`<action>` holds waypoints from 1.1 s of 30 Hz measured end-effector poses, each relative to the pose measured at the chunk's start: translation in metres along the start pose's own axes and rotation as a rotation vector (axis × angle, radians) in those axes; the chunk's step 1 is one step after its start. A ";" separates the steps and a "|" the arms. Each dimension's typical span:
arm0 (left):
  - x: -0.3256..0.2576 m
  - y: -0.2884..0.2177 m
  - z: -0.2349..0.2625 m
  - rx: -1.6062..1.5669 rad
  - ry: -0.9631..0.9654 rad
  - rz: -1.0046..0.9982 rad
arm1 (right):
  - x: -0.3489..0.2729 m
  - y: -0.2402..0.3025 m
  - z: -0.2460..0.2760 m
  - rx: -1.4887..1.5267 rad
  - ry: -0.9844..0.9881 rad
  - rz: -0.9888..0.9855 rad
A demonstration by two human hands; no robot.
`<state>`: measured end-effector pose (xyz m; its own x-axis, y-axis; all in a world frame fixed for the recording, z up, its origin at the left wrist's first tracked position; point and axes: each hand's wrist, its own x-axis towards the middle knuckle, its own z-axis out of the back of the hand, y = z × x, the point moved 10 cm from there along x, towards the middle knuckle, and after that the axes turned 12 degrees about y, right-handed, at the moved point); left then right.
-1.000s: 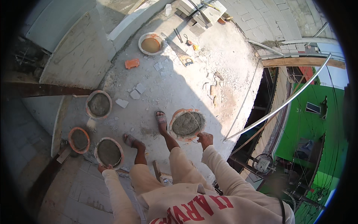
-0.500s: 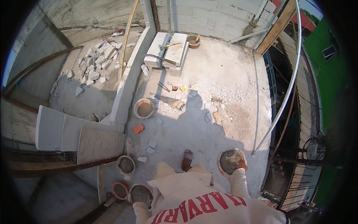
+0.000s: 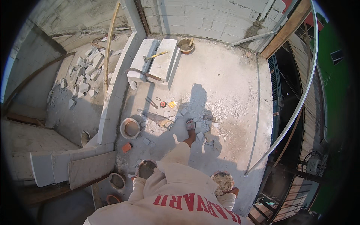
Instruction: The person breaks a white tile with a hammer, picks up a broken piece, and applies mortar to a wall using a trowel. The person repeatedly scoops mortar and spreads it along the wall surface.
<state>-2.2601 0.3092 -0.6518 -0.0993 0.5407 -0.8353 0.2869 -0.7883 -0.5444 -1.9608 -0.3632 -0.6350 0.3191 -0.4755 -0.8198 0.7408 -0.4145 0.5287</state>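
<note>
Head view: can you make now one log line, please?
left hand: holds left bucket | right hand: holds right bucket, grey mix inside | foot: among rubble

Strong sunlight from behind the person (image 3: 176, 180) whitens the far floor (image 3: 236, 77); a crisp shadow (image 3: 198, 98) falls ahead, darkening the nearer part. Fisheye distortion bows the pole (image 3: 315, 41), and the corners sink into black.
</note>
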 end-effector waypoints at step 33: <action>-0.014 -0.168 -1.021 0.055 0.052 -0.134 | 0.175 0.549 -0.818 -0.274 -0.110 0.008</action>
<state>-1.3344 0.7339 -0.4705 -0.0839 0.6555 -0.7506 0.2219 -0.7220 -0.6553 -1.0144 -0.0392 -0.6680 0.2702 -0.5655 -0.7793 0.8753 -0.1929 0.4435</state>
